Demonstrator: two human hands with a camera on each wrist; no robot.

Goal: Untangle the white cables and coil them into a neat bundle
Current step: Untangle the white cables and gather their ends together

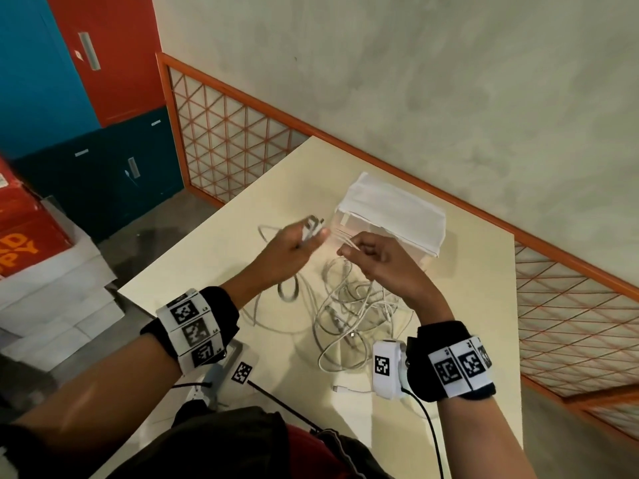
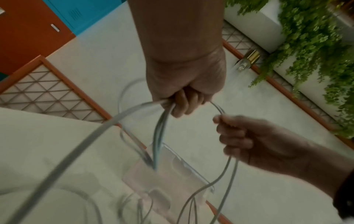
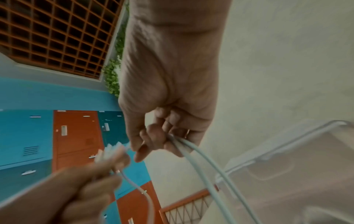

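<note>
A tangle of white cables [image 1: 352,305] lies on the cream table [image 1: 214,271], with one loose connector end [image 1: 340,388] near the front. My left hand [image 1: 304,238] is raised above the table and grips a bunch of cable ends with white plugs [image 1: 313,227]. In the left wrist view the left hand [image 2: 182,104] is curled round several strands [image 2: 160,136]. Close beside it, my right hand [image 1: 349,250] pinches thin strands that hang down into the tangle. The right wrist view shows the right hand [image 3: 164,141] curled round two strands [image 3: 203,169].
A clear plastic box [image 1: 428,261] topped with folded white cloth [image 1: 390,209] stands just behind my hands. An orange lattice rail [image 1: 224,140] runs along the table's far and right edges. Blue and red lockers [image 1: 86,98] and an orange carton [image 1: 24,233] are at the left.
</note>
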